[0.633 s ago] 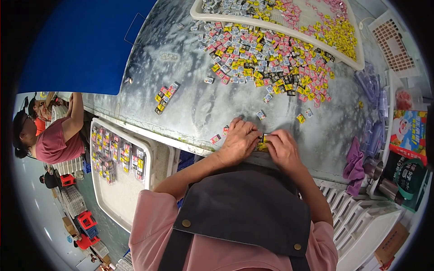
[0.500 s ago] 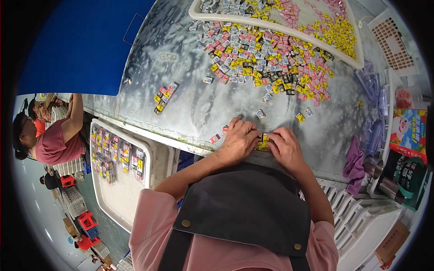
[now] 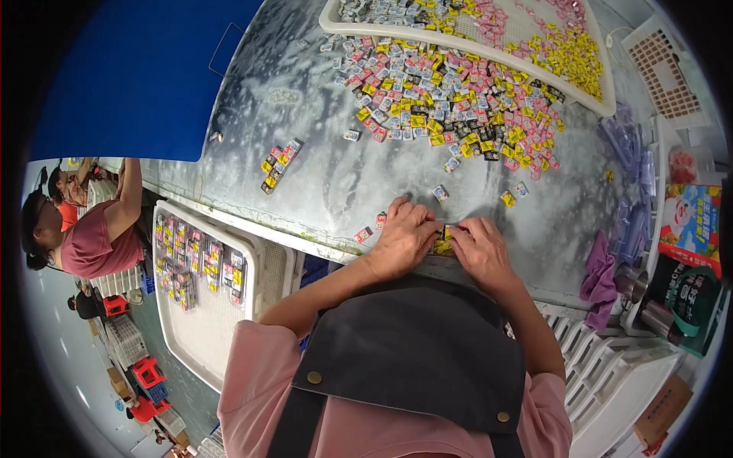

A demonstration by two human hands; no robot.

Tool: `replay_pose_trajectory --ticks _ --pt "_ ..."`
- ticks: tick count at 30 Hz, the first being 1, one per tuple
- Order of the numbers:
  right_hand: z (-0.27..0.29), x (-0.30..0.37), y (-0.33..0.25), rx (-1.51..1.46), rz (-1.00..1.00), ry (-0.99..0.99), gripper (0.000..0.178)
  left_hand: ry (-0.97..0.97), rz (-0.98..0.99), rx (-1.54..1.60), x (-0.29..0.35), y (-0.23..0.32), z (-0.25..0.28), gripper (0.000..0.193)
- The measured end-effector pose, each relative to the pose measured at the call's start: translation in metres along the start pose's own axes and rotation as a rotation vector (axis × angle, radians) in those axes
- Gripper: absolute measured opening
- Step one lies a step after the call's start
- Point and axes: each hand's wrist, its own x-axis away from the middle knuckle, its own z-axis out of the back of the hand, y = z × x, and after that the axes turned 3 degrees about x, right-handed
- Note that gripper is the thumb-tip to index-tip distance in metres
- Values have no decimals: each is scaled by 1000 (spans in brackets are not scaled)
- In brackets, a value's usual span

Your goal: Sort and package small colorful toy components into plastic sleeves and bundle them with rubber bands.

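Note:
At the near edge of the table, my left hand [image 3: 403,240] and my right hand [image 3: 484,252] face each other over a small cluster of yellow and black wrapped pieces [image 3: 443,243]. Both hands have bent fingers, pressing the cluster from its two sides; fingertips partly cover it. Two pink pieces [image 3: 363,234] lie just left of my left hand. Beyond the hands sit a loose white-and-blue piece [image 3: 440,192] and a yellow one [image 3: 508,198]. Further left is a neat two-row block of pieces [image 3: 279,166].
A big pile of mixed pieces [image 3: 458,99] spreads before a white tray [image 3: 466,46]. At left, another white tray [image 3: 206,324] holds filled clear packs [image 3: 191,259]. Clear plastic sleeves [image 3: 632,221] and a purple cloth [image 3: 599,278] lie right. Another person [image 3: 99,237] works beyond a blue panel [image 3: 137,76].
Almost nothing differs; the fingers of my right hand have shifted very slightly at the cluster.

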Motion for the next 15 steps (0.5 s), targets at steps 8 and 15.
replay_pose_trajectory --ticks 8,15 --pt "-4 6 -5 114 75 19 10 9 -6 -8 0 0 0 28" --pt "6 7 -11 191 75 -140 26 -5 -19 -20 2 -2 0 30"
